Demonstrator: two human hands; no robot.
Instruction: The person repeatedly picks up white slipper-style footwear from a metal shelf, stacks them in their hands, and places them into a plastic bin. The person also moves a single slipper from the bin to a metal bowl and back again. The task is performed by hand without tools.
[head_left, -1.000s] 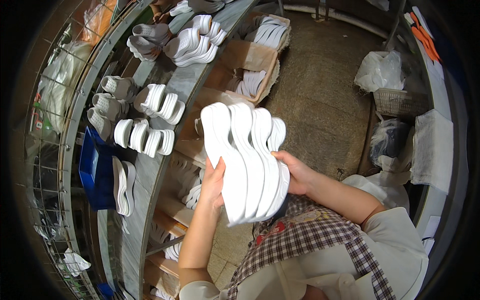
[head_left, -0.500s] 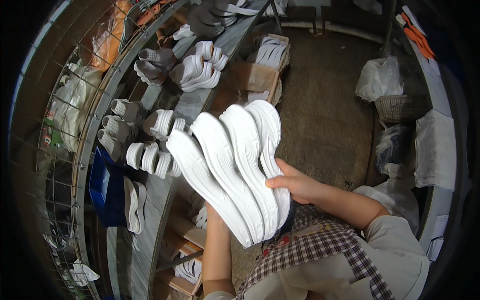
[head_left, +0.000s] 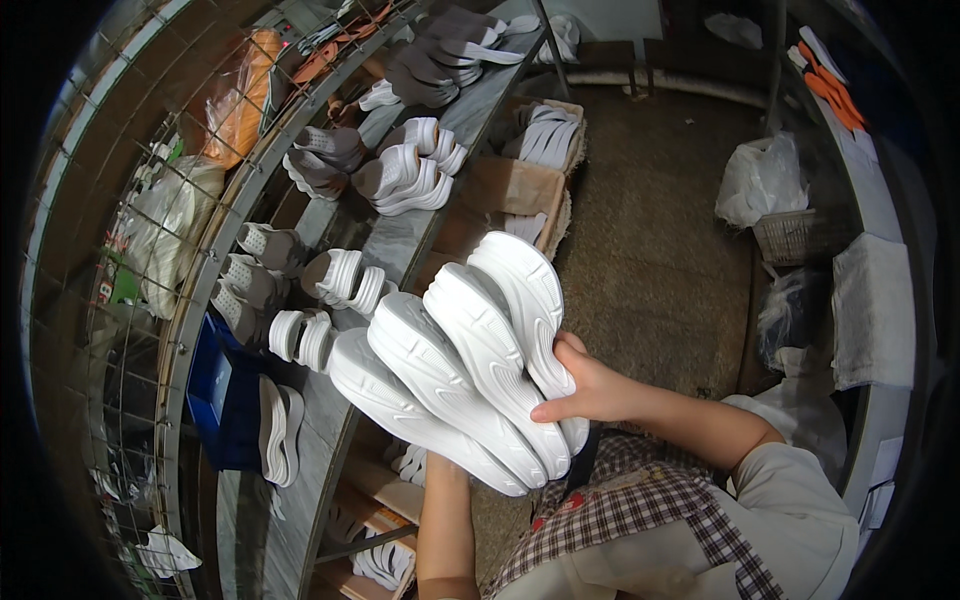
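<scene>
A single view, worn on the person's head, looks steeply down and slightly forward, so the person's own checked apron (head_left: 640, 520) fills the lower edge. The fan of white shoe soles (head_left: 460, 355) sits close beneath the lens, near the centre. Left of the soles runs a long grey bench (head_left: 400, 245), bent by the fisheye; right of them lies bare floor (head_left: 650, 240).
</scene>
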